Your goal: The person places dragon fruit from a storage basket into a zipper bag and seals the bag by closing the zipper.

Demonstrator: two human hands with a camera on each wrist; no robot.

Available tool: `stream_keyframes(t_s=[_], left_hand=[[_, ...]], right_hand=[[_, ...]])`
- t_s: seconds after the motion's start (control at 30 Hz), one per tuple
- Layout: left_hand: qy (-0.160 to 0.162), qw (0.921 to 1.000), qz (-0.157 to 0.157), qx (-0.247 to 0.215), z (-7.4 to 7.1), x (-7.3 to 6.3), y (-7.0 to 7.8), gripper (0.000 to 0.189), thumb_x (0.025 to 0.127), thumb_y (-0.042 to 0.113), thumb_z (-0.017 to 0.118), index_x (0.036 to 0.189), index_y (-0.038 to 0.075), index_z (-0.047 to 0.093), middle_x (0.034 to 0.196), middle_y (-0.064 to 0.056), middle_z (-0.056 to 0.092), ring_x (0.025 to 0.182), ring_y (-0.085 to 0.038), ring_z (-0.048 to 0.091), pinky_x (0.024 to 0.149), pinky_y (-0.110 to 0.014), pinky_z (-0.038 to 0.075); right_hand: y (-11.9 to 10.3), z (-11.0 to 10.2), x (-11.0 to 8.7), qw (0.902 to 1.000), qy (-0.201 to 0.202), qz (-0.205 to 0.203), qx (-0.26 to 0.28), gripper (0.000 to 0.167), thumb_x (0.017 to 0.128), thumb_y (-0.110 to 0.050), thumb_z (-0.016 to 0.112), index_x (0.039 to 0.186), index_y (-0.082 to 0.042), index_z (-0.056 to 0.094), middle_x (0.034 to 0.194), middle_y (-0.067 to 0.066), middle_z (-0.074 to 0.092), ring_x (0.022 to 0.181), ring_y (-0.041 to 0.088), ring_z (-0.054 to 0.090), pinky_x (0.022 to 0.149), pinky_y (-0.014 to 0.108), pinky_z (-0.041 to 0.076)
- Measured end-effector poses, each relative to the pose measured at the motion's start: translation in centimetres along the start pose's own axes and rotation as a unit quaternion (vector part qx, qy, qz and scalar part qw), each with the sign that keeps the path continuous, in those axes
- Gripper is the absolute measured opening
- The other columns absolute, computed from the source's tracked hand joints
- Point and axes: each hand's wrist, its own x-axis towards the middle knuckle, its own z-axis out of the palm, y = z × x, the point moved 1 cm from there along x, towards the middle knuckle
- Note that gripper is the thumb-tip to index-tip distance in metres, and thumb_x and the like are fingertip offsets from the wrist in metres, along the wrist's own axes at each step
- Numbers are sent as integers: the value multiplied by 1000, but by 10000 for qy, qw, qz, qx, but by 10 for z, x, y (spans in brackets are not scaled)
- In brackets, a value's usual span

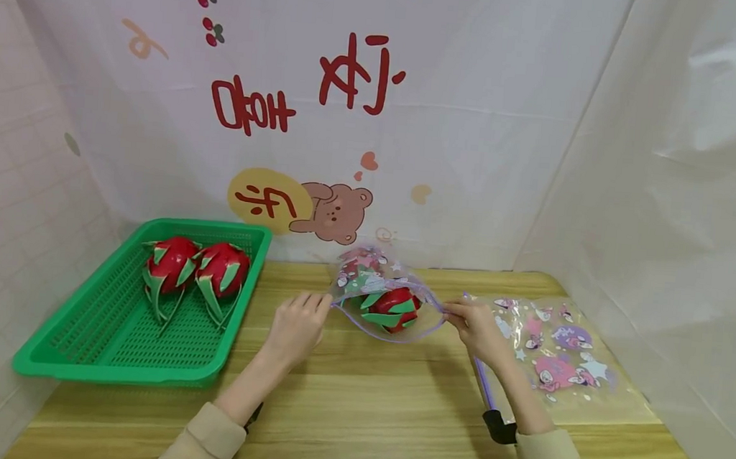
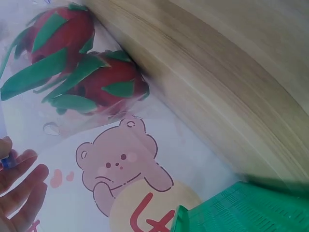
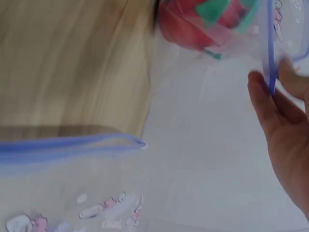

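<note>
A clear printed zip bag (image 1: 373, 282) with a purple zip edge hangs between my two hands, its mouth spread apart. Inside are two dragon fruits; one red dragon fruit (image 1: 396, 309) with green scales shows through the mouth, and both, including the lower dragon fruit (image 2: 113, 84), show in the left wrist view. My left hand (image 1: 298, 325) pinches the left corner of the mouth. At the right corner, the zip edge is pinched between thumb and fingers of my right hand (image 1: 478, 330), also seen in the right wrist view.
On the left a green plastic basket (image 1: 137, 355) holds two more dragon fruits (image 1: 198, 268). A second printed zip bag (image 1: 566, 353) lies flat on the wooden table (image 1: 353, 416) at the right, partly under my right forearm. White printed cloth (image 1: 464, 158) stands behind the table.
</note>
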Motion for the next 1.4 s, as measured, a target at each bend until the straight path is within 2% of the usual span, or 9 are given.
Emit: stream_keyframes(t_s=[0.17, 0.3, 0.4, 0.6, 0.87, 1.07, 1.17, 1.3, 1.4], left_hand=[[285, 9995, -89, 96, 1, 4, -3, 16, 74, 7, 74, 87, 3, 66, 79, -9, 72, 72, -23, 69, 55, -27, 55], [427, 9990, -88, 118, 1, 5, -7, 16, 74, 7, 73, 87, 3, 66, 78, -10, 72, 71, -23, 69, 54, -27, 55], [536, 9984, -155, 58, 0, 5, -11, 13, 75, 5, 70, 87, 3, 66, 78, -10, 71, 70, -24, 68, 53, -28, 54], [776, 9961, -428, -15, -4, 0, -21, 11, 77, 4, 67, 88, 3, 65, 79, -10, 71, 70, -27, 67, 53, -34, 54], [907, 9953, -264, -198, -4, 0, -21, 5, 82, 4, 62, 87, 3, 64, 83, -11, 71, 76, -27, 68, 57, -36, 56], [1286, 9908, -46, -424, 3, 1, -18, 11, 78, -5, 62, 86, 2, 63, 85, -11, 72, 82, -26, 69, 64, -36, 57], [1588, 9866, 146, -336, 6, 2, -16, 11, 89, -3, 54, 84, 2, 63, 79, -9, 71, 78, -24, 68, 63, -33, 57], [1836, 9820, 423, -97, 8, 2, -13, 32, 101, 5, 37, 84, 3, 64, 77, -7, 70, 74, -21, 67, 61, -30, 56], [1974, 9787, 568, 47, 10, 2, -12, 30, 100, 3, 38, 84, 3, 64, 77, -6, 70, 73, -19, 67, 59, -28, 55]], right_hand=[[-6, 2, 1, 9965, -104, -691, -463, 39, 63, 3, 81, 99, 8, 68, 97, 16, 69, 79, 27, 70, 69, 30, 59], [-12, 9, 4, 9841, 351, -1028, -1409, 27, 63, -5, 83, 86, 0, 71, 84, 7, 69, 70, 18, 68, 62, 24, 56], [-14, 11, 4, 9771, 563, -997, -1796, 18, 67, -7, 80, 82, -2, 72, 76, 4, 68, 63, 15, 66, 59, 22, 55], [-11, 3, 2, 9715, 840, -397, -2180, 11, 75, -4, 75, 83, 2, 71, 75, 12, 70, 67, 27, 69, 62, 31, 59], [-10, -6, 8, 9638, 1339, -7, -2308, 7, 75, -7, 75, 77, -1, 71, 71, 11, 70, 64, 27, 66, 52, 32, 55], [-10, -7, 5, 9658, 1233, 329, -2258, 8, 74, -4, 76, 80, 1, 71, 75, 14, 71, 70, 31, 67, 60, 38, 58], [-14, -8, 4, 9653, 1034, 737, -2282, 9, 75, -3, 75, 83, 1, 71, 79, 16, 72, 73, 35, 68, 59, 39, 58], [-28, -4, 4, 9532, 834, 1417, -2535, 17, 75, 1, 73, 91, 4, 71, 85, 22, 71, 78, 42, 68, 57, 43, 58], [-51, 3, 8, 9441, 739, 1677, -2741, 41, 69, -3, 76, 108, 5, 65, 102, 26, 68, 93, 47, 64, 67, 50, 57]])
